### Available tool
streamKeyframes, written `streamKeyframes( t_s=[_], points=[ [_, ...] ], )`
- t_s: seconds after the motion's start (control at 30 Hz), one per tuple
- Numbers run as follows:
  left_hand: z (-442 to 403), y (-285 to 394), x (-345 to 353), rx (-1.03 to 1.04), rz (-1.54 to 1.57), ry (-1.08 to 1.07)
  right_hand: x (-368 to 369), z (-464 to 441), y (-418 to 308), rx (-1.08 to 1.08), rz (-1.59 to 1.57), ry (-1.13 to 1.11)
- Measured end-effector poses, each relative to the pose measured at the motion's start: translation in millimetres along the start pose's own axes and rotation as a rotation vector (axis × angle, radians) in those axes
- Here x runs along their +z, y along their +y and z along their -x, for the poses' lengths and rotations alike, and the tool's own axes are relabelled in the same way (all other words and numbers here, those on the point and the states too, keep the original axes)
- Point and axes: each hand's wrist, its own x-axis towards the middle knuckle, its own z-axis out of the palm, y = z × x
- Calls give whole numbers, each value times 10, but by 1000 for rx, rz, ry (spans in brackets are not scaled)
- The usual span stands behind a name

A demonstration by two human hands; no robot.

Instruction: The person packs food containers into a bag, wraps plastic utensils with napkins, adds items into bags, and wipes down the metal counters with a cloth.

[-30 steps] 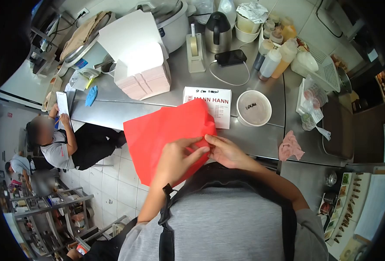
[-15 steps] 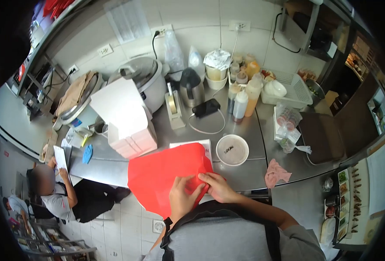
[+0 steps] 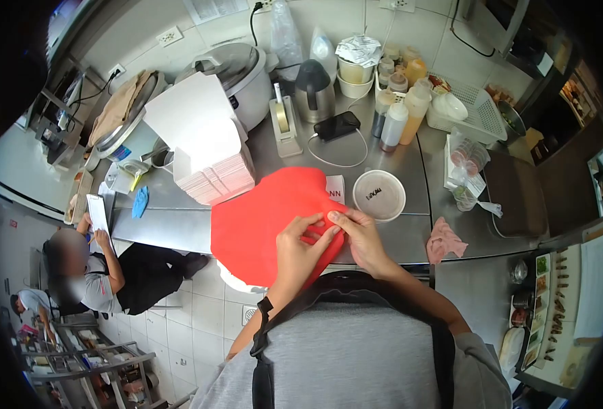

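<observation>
A smooth red cloth-like piece (image 3: 260, 225), perhaps a bag, hangs over the front edge of the steel counter. Its right edge is pinched by my left hand (image 3: 300, 247), thumb and fingertips bent together. Close beside it, my right hand (image 3: 359, 235) grips the gathered corner between thumb and forefinger. Something white (image 3: 237, 276) shows beneath the red material at its lower left. Just beyond my right hand stands a round lidded tub (image 3: 379, 195) with handwriting on the lid. A printed white item (image 3: 335, 188) is partly covered by the red piece.
Stacked white cartons (image 3: 213, 160) stand at the left, near a rice cooker (image 3: 240, 75). Behind are a tape dispenser (image 3: 286, 126), kettle (image 3: 315, 92), phone (image 3: 337, 125) and squeeze bottles (image 3: 395, 126). A pink rag (image 3: 444, 240) lies right. A person (image 3: 97, 273) holds a clipboard at left.
The view has tilted, so the counter things appear higher and further right. Both hands still pinch the red piece at its right edge. More white shows beneath its lower left.
</observation>
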Motion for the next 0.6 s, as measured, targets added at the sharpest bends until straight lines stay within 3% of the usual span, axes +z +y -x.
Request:
streamKeyframes(
  t_s=[0.13,0.23,0.3,0.33,0.4,0.43,0.47,0.53,0.6],
  points=[
    [-2,13,-63,-122,-7,-113,111,-30,5,-55,16,0],
    [-10,39,-33,-402,529,-108,50,-141,3,-78,89,27],
    [-32,-265,-97,-687,913,56,-16,-140,-103,-43,244,80],
    [-73,-466,-189,-819,1101,142,-236,-232,6,-142,303,102],
    [-168,-869,-768,-597,1182,-227,-551,-219,-176,-314,768,361],
    [-229,-1296,-975,-588,1344,-175,-1077,-297,-4,-536,773,464],
    [-283,-1618,-1105,-580,1506,-116,-1375,-186,-156,-650,1069,583],
    [-629,-1123,-1315,-666,1207,-179,-2072,101,-343,-225,1213,756],
    [-797,-786,-1357,-689,912,-247,-2221,278,-480,-92,1311,518]
  ],
)
